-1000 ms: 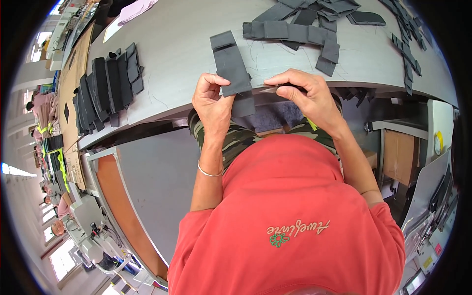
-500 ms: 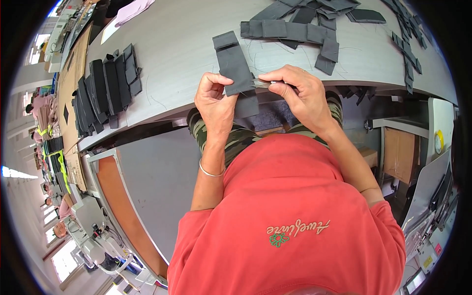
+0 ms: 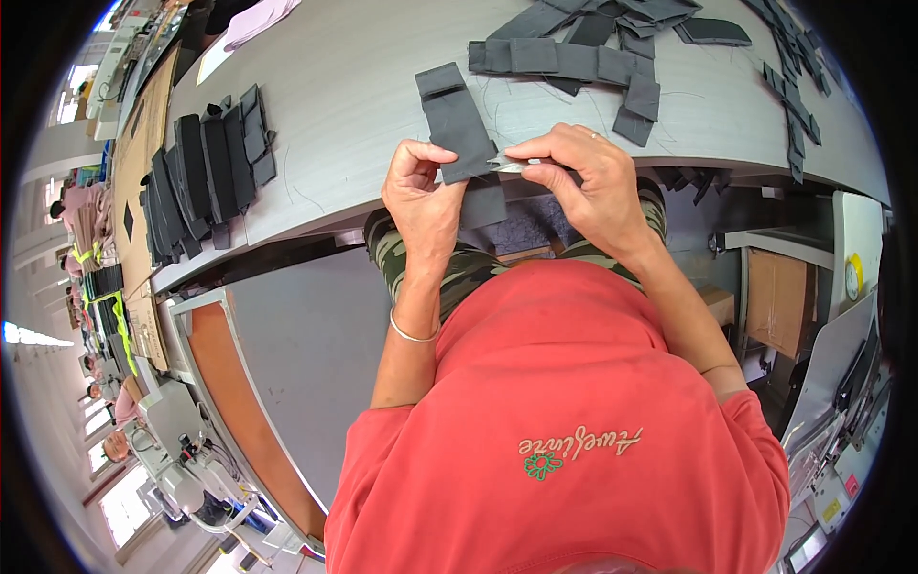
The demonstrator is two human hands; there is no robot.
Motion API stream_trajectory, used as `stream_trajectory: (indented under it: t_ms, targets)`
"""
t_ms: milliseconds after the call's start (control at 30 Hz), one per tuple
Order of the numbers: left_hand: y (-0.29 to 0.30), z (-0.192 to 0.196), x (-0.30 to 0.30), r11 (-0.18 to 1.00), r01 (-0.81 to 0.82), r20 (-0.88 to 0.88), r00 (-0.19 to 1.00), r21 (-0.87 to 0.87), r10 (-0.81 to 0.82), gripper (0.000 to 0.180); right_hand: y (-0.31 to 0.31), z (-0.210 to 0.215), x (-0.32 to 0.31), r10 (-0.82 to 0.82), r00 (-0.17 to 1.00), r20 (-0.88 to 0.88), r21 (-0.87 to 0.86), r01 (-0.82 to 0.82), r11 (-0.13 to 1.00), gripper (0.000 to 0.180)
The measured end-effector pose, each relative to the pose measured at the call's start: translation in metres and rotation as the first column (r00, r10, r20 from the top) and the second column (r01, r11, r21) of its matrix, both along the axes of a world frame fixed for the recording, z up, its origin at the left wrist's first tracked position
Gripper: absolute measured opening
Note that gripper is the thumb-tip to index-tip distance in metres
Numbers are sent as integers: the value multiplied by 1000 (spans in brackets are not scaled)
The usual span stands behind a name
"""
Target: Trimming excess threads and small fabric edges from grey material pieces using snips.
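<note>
My left hand (image 3: pixel 424 196) pinches a dark grey fabric strip (image 3: pixel 457 124) between thumb and fingers at the table's front edge. The strip's far end rests on the table, and its near end hangs over the edge toward my lap. In my right hand (image 3: pixel 593 182) is a pair of small metal thread snips (image 3: pixel 507 165), mostly covered by the fingers. Their tips point left and meet the strip's right edge, close to my left thumb. Whether the blades are parted there is too small to tell.
Several finished-looking dark strips (image 3: pixel 206 172) lie stacked on the table's left. More grey fabric strips (image 3: pixel 564 59) form a loose heap at the far middle, others (image 3: pixel 789 105) at the far right. Loose threads are scattered on the table (image 3: pixel 335 115). A cardboard box (image 3: pixel 779 297) stands below at right.
The snips' tips have moved slightly left, onto the strip's edge, and more of their metal shows. Both hands have otherwise barely shifted.
</note>
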State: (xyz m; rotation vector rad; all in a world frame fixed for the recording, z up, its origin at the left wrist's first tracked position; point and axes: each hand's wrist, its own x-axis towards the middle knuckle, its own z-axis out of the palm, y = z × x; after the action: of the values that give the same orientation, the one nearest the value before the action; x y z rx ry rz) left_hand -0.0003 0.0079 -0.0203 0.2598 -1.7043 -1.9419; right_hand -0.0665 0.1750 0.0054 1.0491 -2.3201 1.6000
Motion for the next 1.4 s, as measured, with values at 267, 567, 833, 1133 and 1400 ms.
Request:
stream_trajectory:
  t_ms: [267,567,833,1133,1400]
  targets:
    - [3,1,0,997,11,-4,1000,-82,-11,22,-6,0,1,43,996,-79,45,-40,998,13]
    - [2,-5,2,987,39,20,999,-156,-36,19,-7,-6,-4,152,914,376,-225,-69,972,8]
    - [10,-1,1,943,-49,7,998,-330,54,28,-5,3,-2,286,804,522,-146,-247,958,11]
    - [-1,-4,-2,941,98,152,976,323,-154,26,-11,6,5,231,904,359,-72,-220,973,14]
    - [2,6,2,702,222,21,947,677,-319,22,-11,-4,6,216,880,422,-85,-199,976,12]
